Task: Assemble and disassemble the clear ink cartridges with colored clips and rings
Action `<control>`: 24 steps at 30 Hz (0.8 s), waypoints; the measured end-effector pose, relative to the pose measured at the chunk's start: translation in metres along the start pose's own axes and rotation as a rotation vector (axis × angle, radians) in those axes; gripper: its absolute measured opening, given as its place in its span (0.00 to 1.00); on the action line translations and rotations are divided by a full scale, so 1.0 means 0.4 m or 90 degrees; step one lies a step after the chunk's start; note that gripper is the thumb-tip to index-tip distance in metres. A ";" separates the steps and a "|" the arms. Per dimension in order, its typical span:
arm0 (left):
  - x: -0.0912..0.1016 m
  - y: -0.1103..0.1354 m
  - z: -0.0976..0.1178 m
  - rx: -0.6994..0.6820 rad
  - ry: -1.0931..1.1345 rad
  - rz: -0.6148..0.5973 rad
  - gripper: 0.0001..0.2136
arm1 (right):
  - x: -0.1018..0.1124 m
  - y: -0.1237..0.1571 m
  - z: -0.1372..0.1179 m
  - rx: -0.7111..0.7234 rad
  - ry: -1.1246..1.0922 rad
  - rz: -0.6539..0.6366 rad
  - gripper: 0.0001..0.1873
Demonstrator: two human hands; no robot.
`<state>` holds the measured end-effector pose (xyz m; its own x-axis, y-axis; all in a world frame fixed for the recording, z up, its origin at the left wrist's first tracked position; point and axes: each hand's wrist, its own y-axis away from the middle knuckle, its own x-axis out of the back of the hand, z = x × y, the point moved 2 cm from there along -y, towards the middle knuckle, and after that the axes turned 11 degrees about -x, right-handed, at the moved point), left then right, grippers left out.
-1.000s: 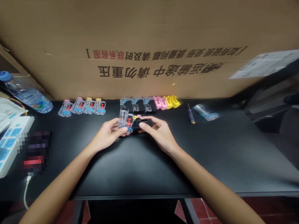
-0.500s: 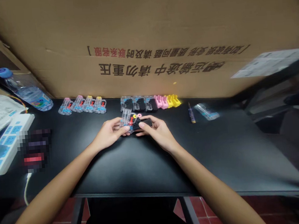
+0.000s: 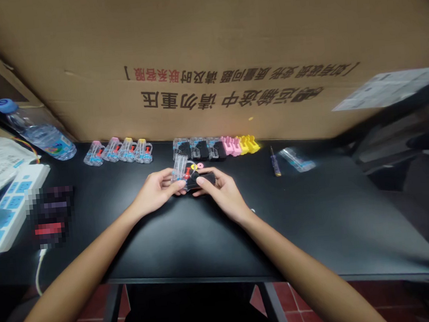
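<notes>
My left hand grips a clear plastic housing with red and blue pieces inside, fingers closed around its left end. From the other side, my right hand is closed on a black plastic part, thumb on top. The two pieces meet between my hands; whether they are joined I cannot tell. Just behind them on the table lie a yellow ring and a pink ring. My fingers cover the lower edges of both pieces.
Along the cardboard box stand clear housings, clear-and-black units, pink parts and yellow parts. A screwdriver and a clear packet lie right. A water bottle and power strip are left.
The black part has shifted slightly left, against the clear housing, and my right thumb has moved with it. A small white thing now shows beside my right wrist.
</notes>
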<state>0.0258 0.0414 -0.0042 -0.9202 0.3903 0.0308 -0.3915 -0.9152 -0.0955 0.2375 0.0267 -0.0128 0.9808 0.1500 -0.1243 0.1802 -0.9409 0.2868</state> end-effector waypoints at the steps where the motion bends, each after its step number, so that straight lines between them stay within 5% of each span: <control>1: 0.001 0.000 0.002 0.001 -0.001 -0.008 0.23 | 0.000 0.000 0.000 -0.005 -0.006 -0.002 0.28; 24: -0.009 0.006 0.014 -0.012 -0.059 -0.019 0.19 | -0.008 0.000 0.003 0.027 0.044 0.008 0.28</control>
<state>0.0281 0.0372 0.0011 -0.9052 0.4061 0.1255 -0.4197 -0.9007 -0.1122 0.2342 0.0258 -0.0134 0.9861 0.1571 -0.0541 0.1657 -0.9546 0.2478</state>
